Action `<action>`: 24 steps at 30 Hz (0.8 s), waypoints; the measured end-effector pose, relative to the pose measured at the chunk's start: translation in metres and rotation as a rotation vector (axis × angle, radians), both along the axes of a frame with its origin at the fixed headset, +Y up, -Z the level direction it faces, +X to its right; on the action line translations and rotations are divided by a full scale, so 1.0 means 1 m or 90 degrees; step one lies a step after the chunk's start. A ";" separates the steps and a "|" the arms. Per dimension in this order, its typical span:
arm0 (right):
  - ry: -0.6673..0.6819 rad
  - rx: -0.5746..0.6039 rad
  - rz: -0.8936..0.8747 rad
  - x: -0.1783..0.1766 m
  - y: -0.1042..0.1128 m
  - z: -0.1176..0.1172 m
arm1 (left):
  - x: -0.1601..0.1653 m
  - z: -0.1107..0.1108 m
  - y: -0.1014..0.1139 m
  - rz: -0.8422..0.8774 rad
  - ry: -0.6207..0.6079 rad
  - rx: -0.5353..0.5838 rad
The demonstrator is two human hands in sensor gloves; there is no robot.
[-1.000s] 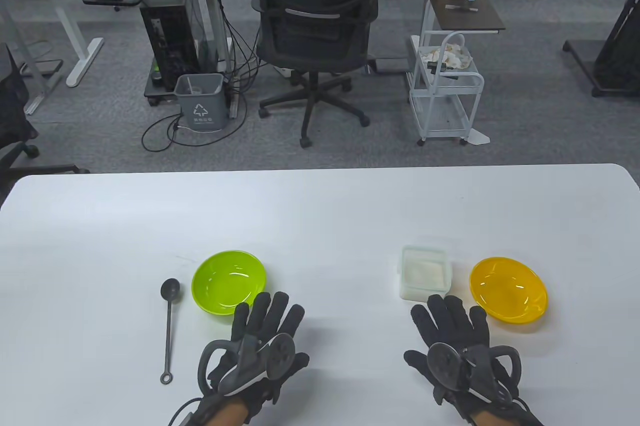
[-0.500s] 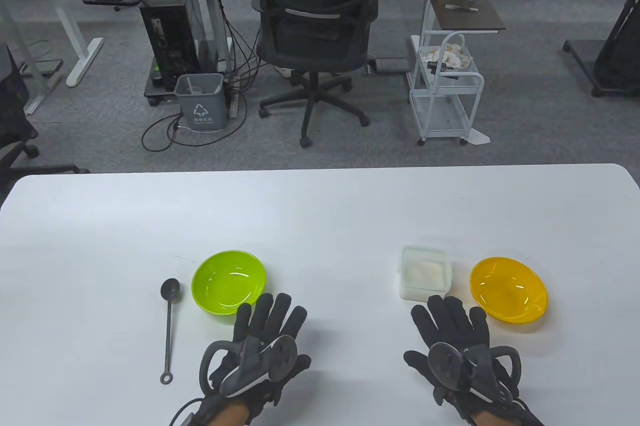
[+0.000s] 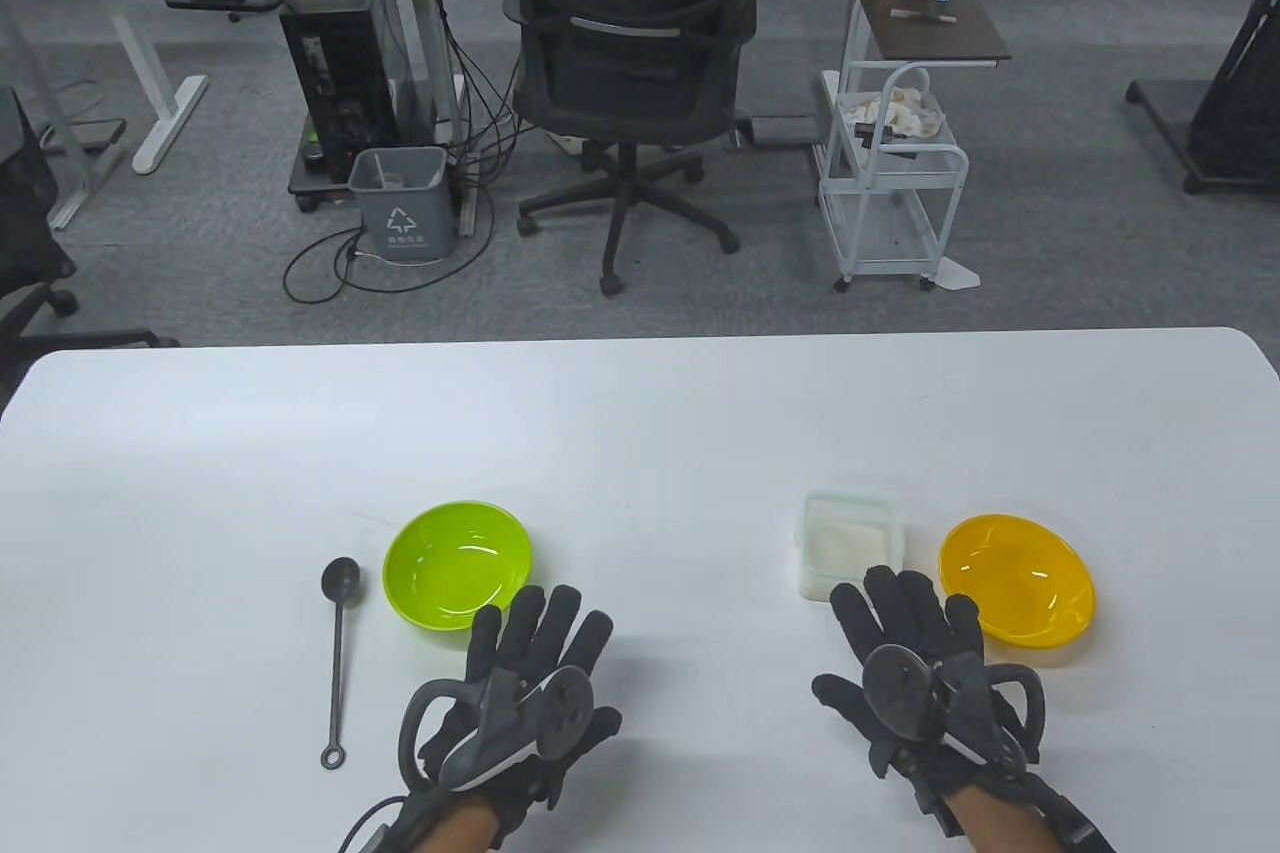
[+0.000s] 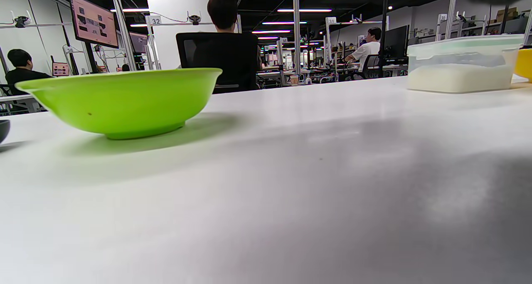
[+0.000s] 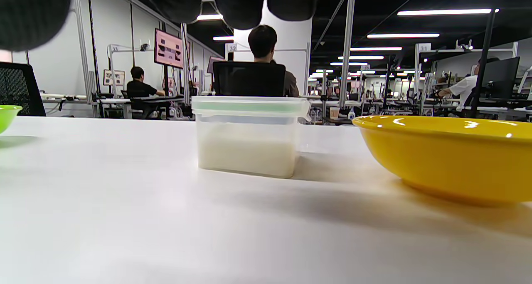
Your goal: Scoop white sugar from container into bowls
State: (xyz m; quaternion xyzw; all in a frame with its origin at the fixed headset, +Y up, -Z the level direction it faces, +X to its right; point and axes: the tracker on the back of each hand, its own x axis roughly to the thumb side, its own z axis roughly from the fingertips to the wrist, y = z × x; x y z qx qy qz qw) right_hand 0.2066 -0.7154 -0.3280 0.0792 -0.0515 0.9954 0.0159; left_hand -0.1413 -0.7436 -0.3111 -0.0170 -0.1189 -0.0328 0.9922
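Observation:
A clear square container holding white sugar stands right of centre; it shows with a lid in the right wrist view and the left wrist view. A yellow bowl sits to its right, also in the right wrist view. A green bowl sits left of centre, also in the left wrist view. A black long-handled spoon lies left of it. My left hand lies flat and open just below the green bowl. My right hand is open, fingertips over the container's near edge, holding nothing.
The white table reaches its far edge at mid-frame. Beyond it stand an office chair, a grey bin and a white cart.
My right hand has moved forward and lifted a little, its fingertips now over the container's near edge. The left hand has not moved.

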 end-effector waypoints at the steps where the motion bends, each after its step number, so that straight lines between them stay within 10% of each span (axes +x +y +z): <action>1: -0.003 -0.006 0.002 0.001 0.003 -0.007 | 0.000 0.000 0.000 0.001 0.001 0.000; 15: -0.095 -0.217 0.045 0.001 0.007 -0.120 | -0.001 -0.002 0.001 0.006 0.003 -0.009; 24: -0.102 -0.326 0.051 0.001 -0.018 -0.149 | -0.001 -0.003 0.000 0.006 0.003 -0.020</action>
